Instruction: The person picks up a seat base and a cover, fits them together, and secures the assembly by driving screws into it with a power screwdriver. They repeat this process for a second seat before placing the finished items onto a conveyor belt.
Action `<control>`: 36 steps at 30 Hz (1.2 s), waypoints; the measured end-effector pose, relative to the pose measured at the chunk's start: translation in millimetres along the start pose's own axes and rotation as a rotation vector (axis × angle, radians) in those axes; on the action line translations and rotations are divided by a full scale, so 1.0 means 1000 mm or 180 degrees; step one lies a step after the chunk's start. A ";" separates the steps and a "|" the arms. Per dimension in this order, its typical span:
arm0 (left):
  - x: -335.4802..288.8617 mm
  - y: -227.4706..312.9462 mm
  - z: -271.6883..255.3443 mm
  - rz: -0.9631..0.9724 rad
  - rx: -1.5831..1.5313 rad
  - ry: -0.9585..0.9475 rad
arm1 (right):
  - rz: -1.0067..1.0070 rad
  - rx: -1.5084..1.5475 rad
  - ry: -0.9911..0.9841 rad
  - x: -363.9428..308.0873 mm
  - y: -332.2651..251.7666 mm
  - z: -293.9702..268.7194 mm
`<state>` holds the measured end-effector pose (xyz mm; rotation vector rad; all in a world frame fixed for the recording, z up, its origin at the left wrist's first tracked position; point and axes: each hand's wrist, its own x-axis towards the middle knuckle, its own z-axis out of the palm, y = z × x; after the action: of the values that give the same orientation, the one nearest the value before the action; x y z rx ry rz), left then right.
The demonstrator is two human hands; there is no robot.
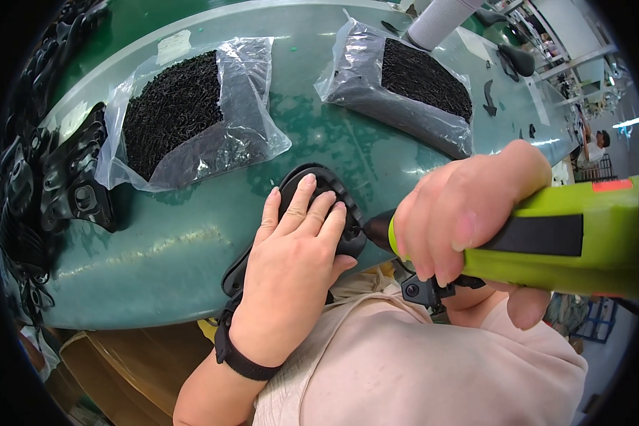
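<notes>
At centre frame, the left hand (pixel 291 263) is pressing flat, fingers spread, on a black moulded plastic part (pixel 337 195); the right hand (pixel 468 220) is gripping a lime-green power screwdriver (pixel 575 245), best kept square.

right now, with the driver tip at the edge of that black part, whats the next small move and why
Probably keep the left hand pressing the black plastic part flat on the green table and ease the lime-green power driver straight in. The right hand already has its dark tip at the part's edge beside the fingers.
</notes>
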<state>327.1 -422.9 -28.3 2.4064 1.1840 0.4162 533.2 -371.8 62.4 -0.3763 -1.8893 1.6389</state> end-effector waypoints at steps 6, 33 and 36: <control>0.000 -0.004 0.007 0.0095 -0.0038 0.0094 | 0.0221 -0.0353 -0.0341 -0.006 -0.002 0.001; -0.008 0.000 0.014 0.0029 -0.0112 0.0282 | -0.0310 -0.0096 0.0606 -0.002 0.032 0.043; -0.007 0.002 0.013 0.0135 -0.0055 0.0281 | -0.0250 0.0198 0.0102 0.002 0.034 0.026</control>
<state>329.9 -432.9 -39.6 2.4242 1.1632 0.5487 510.3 -384.5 28.5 -0.2969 -1.8022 1.6262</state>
